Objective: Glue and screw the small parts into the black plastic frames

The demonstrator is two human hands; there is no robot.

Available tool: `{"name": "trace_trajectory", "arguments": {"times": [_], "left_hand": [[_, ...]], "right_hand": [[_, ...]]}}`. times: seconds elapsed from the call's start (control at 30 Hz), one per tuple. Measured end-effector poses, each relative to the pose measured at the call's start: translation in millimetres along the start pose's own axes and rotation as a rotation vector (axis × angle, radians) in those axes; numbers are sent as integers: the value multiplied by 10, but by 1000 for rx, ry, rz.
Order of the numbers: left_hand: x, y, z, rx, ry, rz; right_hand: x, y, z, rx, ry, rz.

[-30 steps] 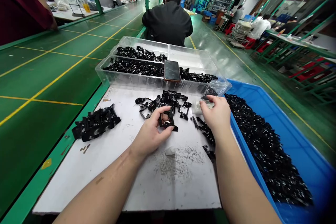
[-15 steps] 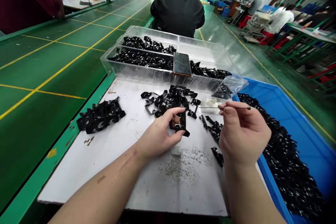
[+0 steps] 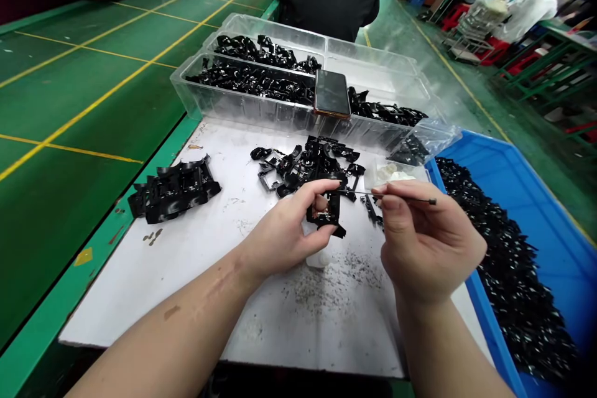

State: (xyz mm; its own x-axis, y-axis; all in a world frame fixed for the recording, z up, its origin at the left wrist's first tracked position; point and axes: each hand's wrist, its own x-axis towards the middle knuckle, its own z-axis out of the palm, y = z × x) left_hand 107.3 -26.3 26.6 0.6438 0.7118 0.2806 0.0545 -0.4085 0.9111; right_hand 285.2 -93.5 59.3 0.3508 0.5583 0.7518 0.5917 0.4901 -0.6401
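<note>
– What's that left hand (image 3: pixel 289 233) got?
– Squarish black plastic frame (image 3: pixel 333 211), thumb and fingers curved round it, above the white counter (image 3: pixel 261 336). Right hand's (image 3: pixel 426 242) pinched shut on a thin dark metal rod (image 3: pixel 422 200).

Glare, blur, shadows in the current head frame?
Head view: glossy highlights speckle the black plastic parts in the blue plastic bin; upper right corner dark. Same view: soft shadows on the white tabletop; thin dark metal rod in the right hand traceable, its tip unclear against the black plastic frame in the left hand.
</note>
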Motion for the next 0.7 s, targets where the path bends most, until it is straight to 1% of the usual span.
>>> {"name": "trace_trajectory", "arguments": {"times": [0.17, 0.23, 0.3, 0.37, 0.43, 0.5, 0.63, 0.7], "left_hand": [[-5, -51, 5, -59, 13, 4], [0, -67, -3, -94, 29, -17], [8, -73, -14, -124, 58, -39], [14, -73, -23, -141, 84, -51], [17, -71, -28, -152, 94, -54], [18, -71, -27, -161, 93, -51], [20, -68, -22, -173, 90, -38], [21, -64, -22, -172, 88, -39]], "right_hand": [[10, -2, 24, 43, 102, -26], [13, -3, 25, 59, 113, -38], [10, -12, 19, 83, 76, -47], [2, -28, 5, 94, 5, -50], [-8, -42, -16, 82, -70, -55], [-19, -47, -33, 69, -114, -65], [-40, -44, -12, 82, -124, -60], [-38, -47, 15, 94, -100, -58]]}}
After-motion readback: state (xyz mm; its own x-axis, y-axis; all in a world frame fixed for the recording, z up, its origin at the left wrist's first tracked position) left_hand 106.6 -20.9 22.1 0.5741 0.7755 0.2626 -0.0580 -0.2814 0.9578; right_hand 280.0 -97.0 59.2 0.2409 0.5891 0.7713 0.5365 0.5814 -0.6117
